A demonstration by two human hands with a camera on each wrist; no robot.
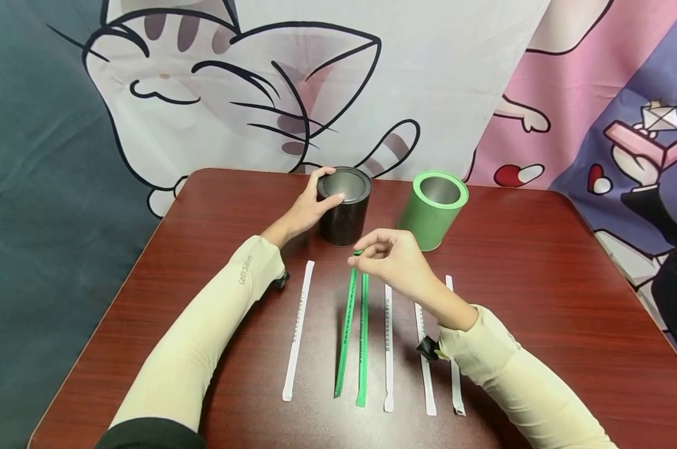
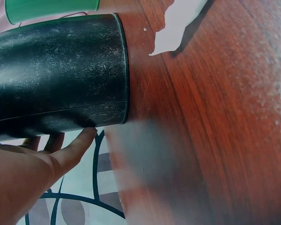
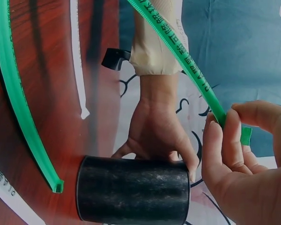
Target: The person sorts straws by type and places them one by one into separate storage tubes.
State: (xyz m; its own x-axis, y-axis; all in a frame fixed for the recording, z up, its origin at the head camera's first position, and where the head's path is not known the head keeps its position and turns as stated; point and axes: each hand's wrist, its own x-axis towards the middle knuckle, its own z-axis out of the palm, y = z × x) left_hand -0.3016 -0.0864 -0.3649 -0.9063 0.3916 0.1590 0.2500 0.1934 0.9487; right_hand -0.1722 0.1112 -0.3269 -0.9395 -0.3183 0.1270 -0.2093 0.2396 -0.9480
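At the back of the table my left hand grips a black can by its side, thumb over the rim. That can stands upright with its top open. My right hand pinches one end of a green paper-wrapped straw between thumb and fingers. In the right wrist view this straw slants up from the fingertips, its short end poking out past them. Another green wrapped straw lies on the table just to the right of it.
A green can stands open-topped, right of the black one. One white wrapped straw lies on the left; further white wrapped straws lie on the right, partly under my right forearm. A cat-print cloth hangs behind the table.
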